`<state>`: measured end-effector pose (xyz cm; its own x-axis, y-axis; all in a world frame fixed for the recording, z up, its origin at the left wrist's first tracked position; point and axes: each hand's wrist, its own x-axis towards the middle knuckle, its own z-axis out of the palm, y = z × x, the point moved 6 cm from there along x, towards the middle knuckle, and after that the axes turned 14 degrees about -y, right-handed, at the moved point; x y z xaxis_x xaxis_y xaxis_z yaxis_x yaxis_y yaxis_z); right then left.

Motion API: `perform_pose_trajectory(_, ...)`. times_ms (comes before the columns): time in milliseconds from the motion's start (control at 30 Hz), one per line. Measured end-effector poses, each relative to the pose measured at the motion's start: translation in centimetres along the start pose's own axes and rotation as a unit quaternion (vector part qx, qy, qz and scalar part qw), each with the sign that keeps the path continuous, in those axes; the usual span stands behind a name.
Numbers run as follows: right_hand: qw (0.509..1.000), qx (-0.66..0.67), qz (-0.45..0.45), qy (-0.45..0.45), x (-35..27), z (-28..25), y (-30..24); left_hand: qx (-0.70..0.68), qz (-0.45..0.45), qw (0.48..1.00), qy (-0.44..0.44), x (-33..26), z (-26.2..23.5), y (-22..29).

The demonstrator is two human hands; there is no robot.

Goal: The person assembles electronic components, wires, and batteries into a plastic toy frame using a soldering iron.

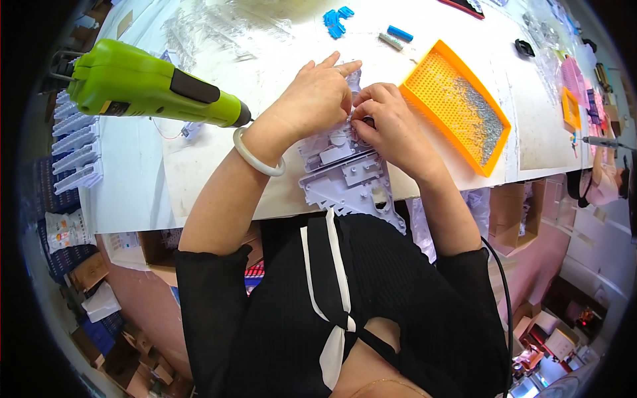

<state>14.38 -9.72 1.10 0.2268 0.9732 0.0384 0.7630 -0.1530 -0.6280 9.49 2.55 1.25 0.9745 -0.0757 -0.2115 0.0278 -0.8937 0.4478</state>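
Observation:
Pale lavender plastic housing halves (pixel 352 180) lie at the table's front edge, with moulded ribs, posts and holes. Over the upper piece my left hand (pixel 317 96) bends down, thumb and forefinger pinched together and the other fingers stretched outward. Whatever sits in that pinch is hidden. Close beside it, my right hand (pixel 393 129) has its fingers curled in, closed around a small dark round part (pixel 368 122) at the housing. Its exact kind cannot be made out. The fingertips of both hands nearly meet and cover part of the housing.
A green electric screwdriver (pixel 149 86) hangs at the left, its tip near my left wrist. To the right lies an orange tray (pixel 424 69) of small screws. Beyond my hands are blue plastic pieces (pixel 336 22), a blue cylinder (pixel 400 33) and clear plastic parts (pixel 212 30).

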Motion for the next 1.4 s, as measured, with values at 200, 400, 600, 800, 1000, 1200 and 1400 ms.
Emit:
perform_pose_trajectory(200,0.998,-0.060,-0.010,0.010,0.0,0.1,-0.3,-0.020,-0.005,1.000,-0.010,0.1,0.1,0.2)
perform_pose_trajectory(400,0.996,-0.088,0.013,0.014,-0.2,0.2,-0.4,0.017,-0.021,0.999,-0.018,0.0,-0.1,0.9)
perform_pose_trajectory(600,0.996,0.051,0.003,0.070,-2.3,-1.6,0.2,0.045,-0.007,0.999,0.003,-1.6,0.1,1.2)
perform_pose_trajectory(800,0.992,0.078,0.083,0.057,-4.9,-2.8,1.8,-0.098,0.020,0.983,0.156,-5.6,-0.2,1.3)
perform_pose_trajectory(1000,0.977,0.171,0.124,0.029,-6.9,-1.8,3.4,-0.253,-0.041,0.930,0.265,-11.9,3.2,1.6)
perform_pose_trajectory(1200,0.993,0.112,0.012,0.021,-6.5,-2.0,1.5,-0.169,-0.026,0.942,0.288,-12.4,4.0,3.5)
perform_pose_trajectory(1400,0.997,0.050,-0.049,0.038,-5.8,-2.2,1.0,-0.103,-0.046,0.951,0.288,-11.5,3.9,5.3)
